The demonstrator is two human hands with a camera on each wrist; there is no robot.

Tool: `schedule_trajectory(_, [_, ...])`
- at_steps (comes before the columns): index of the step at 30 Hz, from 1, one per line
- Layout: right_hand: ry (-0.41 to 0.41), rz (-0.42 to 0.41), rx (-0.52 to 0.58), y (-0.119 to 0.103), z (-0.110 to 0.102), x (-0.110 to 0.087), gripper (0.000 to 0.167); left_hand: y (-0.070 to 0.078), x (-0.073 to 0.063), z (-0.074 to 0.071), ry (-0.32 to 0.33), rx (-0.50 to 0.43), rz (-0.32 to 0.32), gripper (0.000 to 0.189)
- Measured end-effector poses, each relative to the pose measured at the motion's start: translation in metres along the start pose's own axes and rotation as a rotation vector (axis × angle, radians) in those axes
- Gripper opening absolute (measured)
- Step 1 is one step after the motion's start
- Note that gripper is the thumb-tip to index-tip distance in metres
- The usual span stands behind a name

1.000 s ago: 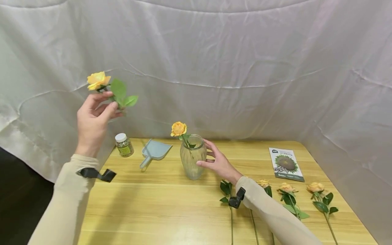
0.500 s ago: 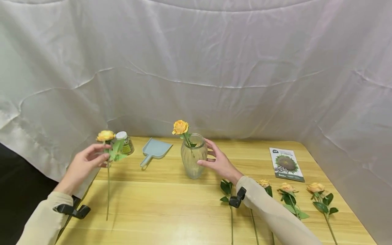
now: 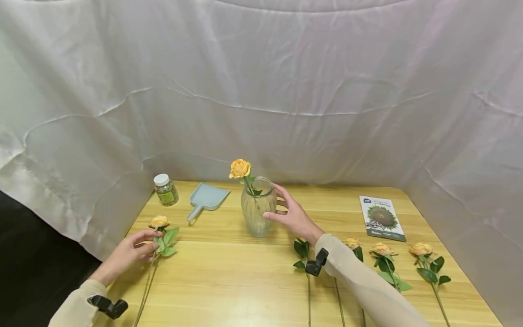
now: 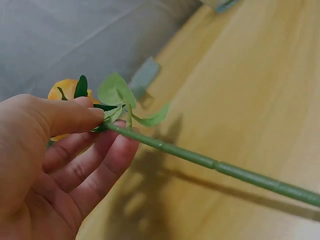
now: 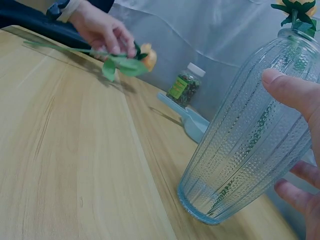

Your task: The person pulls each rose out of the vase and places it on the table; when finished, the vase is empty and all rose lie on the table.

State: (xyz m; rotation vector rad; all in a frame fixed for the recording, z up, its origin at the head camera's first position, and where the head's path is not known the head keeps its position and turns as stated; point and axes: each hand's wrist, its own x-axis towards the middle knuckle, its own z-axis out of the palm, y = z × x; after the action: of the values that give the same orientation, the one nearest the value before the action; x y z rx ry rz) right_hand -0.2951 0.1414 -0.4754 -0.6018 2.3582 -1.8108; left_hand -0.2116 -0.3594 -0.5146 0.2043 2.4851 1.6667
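Thumb and fingers of my left hand [image 3: 132, 252] pinch a yellow rose [image 3: 159, 221] just under its bloom, low over the left part of the table. In the left wrist view the green stem [image 4: 215, 165] runs off to the right, its shadow falling on the wood. My right hand [image 3: 296, 220] holds a ribbed clear glass vase [image 3: 258, 220] from its right side, thumb in front and fingers behind. The vase stands upright mid-table. One yellow rose [image 3: 239, 168] leans left out of its mouth; its stem shows dimly through the glass [image 5: 240, 150].
A white-capped jar [image 3: 165, 190] and a light-blue dustpan [image 3: 207, 197] sit at the back left. Several yellow roses [image 3: 421, 250] lie at the front right, partly under my right forearm. A sunflower seed packet [image 3: 382, 218] lies behind them. Grey curtains [image 3: 261, 81] surround the table.
My left hand has come down from high on the left, lowering its rose toward the table with the stem now slanting toward me. The right hand stays on the vase.
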Motion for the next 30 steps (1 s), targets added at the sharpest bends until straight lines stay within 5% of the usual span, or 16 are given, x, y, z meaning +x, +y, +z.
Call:
schedule_trajectory(9, [-0.001,0.009,0.01,0.0,0.0,0.0,0.093,-0.016,0.003,0.009,0.034,0.07,-0.035,0.046])
schedule_trajectory(22, [0.002,0.014,0.008,-0.002,-0.001,0.0,0.094,-0.015,0.002,0.008,0.082,0.232,-0.089,0.043])
schedule_trajectory(30, [0.0,0.016,0.013,-0.001,-0.001,0.0,0.094,0.004,-0.001,0.003,0.215,0.227,0.03,0.036])
